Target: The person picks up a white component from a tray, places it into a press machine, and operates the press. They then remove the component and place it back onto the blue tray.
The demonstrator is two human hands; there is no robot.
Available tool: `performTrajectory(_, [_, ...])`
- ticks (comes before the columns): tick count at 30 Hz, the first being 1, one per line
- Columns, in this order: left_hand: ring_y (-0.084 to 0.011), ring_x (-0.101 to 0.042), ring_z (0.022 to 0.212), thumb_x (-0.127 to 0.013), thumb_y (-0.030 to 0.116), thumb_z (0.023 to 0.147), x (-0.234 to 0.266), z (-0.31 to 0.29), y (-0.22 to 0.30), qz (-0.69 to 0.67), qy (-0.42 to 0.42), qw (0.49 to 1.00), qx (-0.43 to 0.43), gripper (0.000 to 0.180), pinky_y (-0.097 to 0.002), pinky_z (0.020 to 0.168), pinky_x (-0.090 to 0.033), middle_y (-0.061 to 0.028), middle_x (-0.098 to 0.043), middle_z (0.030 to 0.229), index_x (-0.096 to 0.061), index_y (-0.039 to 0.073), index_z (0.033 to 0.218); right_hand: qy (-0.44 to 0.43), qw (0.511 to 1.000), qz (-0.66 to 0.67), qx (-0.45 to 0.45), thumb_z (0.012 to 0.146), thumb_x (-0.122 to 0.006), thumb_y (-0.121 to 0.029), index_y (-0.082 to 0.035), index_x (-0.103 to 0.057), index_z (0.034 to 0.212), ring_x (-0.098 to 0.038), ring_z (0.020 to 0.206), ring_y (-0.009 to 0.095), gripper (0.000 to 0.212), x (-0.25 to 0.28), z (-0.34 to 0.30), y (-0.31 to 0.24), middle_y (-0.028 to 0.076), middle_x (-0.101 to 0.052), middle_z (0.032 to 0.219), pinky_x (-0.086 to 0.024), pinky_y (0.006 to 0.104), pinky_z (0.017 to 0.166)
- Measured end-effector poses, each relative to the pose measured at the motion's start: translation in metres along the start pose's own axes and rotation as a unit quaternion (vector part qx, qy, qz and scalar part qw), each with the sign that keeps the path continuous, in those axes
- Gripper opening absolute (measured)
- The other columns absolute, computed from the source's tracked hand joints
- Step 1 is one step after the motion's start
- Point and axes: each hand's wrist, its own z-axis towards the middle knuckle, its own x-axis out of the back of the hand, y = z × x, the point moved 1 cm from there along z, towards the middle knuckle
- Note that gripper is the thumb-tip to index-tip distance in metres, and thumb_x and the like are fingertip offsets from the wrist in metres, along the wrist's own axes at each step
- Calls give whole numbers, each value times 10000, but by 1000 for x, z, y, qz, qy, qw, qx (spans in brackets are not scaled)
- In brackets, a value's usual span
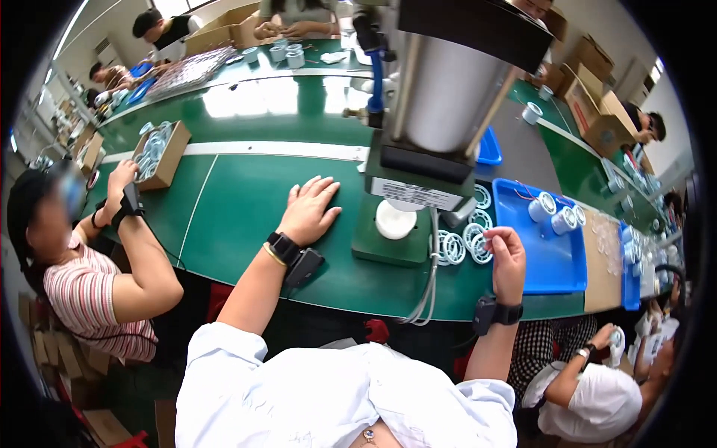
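Hands either side of the press

Left hand lies spread flat on the green bench; right hand pinches a white ring beside the ring pile, near the front edge, the press between them.

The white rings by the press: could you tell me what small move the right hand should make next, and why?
Probably carry the ring pinched in the right hand left to the white disc on the press base. The disc looks bare, the left hand rests flat on the table clear of it, and more rings lie alongside.
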Motion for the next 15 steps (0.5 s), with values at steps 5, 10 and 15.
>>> performTrajectory(5, [-277,-320,1365,-539,344,912,1,-4,0,-13,-4,1000,24,525,-549,1094,-231,-96,-411,1434,-444,105,1369,-11,1000,-8,-9,942,-513,-81,-28,-609,950,-517,744,64,110,-20,3,9,20,-628,886,-408,190,706])
performTrajectory(10, [-277,-315,1369,-541,350,911,3,-8,-5,-25,-7,999,20,530,-549,1096,-229,-96,-410,1435,-442,104,1370,11,990,-119,74,946,-522,-104,-32,-601,1026,-530,805,85,133,26,12,-13,40,-621,958,-421,200,737])
performTrajectory(15, [-313,-320,1363,-552,315,909,-1,0,4,-63,-8,998,-20,486,-512,1097,-215,-132,-420,1419,-478,77,1327,158,857,-489,42,935,-572,-257,-33,-475,1282,-533,951,129,425,149,26,-10,65,-566,1139,-436,228,784])
